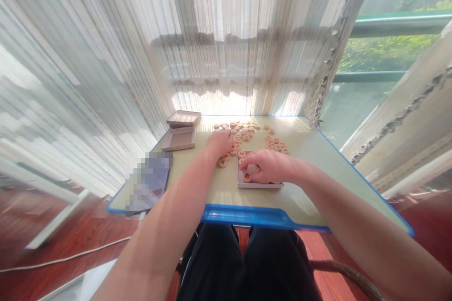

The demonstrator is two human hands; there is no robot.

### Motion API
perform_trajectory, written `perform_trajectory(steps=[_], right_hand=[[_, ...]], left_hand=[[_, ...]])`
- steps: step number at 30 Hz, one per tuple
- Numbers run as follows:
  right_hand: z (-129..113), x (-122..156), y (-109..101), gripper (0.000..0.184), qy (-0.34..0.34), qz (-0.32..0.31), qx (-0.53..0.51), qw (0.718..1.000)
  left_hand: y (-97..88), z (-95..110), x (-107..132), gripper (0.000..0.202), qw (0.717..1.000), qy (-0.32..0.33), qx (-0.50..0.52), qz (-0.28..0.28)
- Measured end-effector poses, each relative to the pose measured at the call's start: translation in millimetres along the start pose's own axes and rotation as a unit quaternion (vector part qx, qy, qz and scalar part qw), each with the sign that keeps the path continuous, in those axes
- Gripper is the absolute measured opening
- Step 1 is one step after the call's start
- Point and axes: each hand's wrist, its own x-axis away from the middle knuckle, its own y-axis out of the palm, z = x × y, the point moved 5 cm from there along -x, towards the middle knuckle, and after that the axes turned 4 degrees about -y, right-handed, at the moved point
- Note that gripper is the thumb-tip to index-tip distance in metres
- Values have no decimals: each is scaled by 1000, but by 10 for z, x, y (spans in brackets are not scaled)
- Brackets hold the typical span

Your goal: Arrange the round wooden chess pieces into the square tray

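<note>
Round wooden Chinese chess pieces [246,138] with red or dark characters lie scattered over the middle and far part of the small table. My left hand [221,141] is among them, its fingers curled in; what they hold, if anything, is hidden. A shallow open box [240,185] stands near the table's front, with several pieces inside. My right hand [270,165] reaches over it from the right, covering much of its inside. Thumb and forefinger are bent around a chess piece [247,177] at the box's left side.
An empty shallow box [178,139] and another box part [184,117] lie at the far left. A dark flat device [155,181], partly pixelated, rests on the left edge. More pieces [277,144] lie right of centre. The pale table [318,174] has a blue rim; curtains hang behind.
</note>
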Motion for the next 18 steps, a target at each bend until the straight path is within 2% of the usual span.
perform_trajectory(steps=[6, 18], right_hand=[[35, -16, 48, 10, 4, -5, 9, 1000], [144, -65, 101, 11, 11, 28, 50, 998]], left_hand=[[-7, -10, 11, 37, 1000, -7, -5, -5], [-13, -13, 16, 35, 1000, 2, -1, 5]])
